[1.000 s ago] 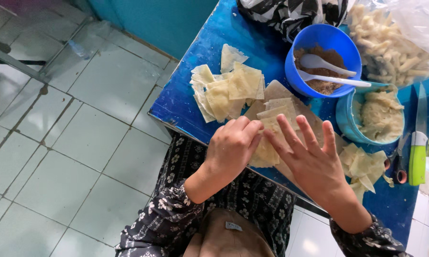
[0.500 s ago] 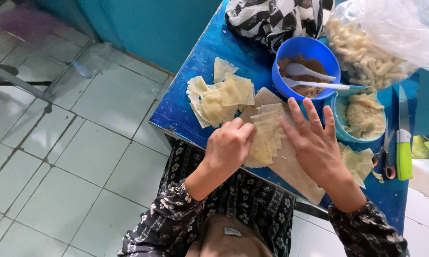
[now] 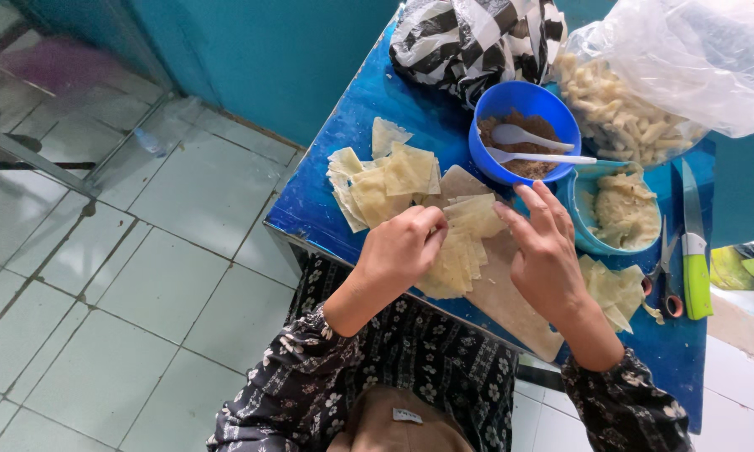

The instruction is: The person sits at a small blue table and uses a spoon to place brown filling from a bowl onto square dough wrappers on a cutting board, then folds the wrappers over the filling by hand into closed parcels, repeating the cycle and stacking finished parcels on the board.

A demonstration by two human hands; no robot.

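Both busy | left hand point(image 3: 404, 247) pinches wrapper point(image 3: 475, 216) (fingers curled) | right hand point(image 3: 547, 255) spread

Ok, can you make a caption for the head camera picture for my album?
Both hands, left hand and right hand, pick at thin dough squares on a blue table.

- Two bare hands, left hand point(image 3: 402, 247) and right hand point(image 3: 548, 255), no rings, no gloves.
- Long dark sleeves point(image 3: 310, 368) down to the wrists, covered in tiny pale flowers.
- Same flower cloth over the lap, black with little white and grey blooms.
- Soft tan cloth point(image 3: 398, 423) low at the chest, with a small white tag.
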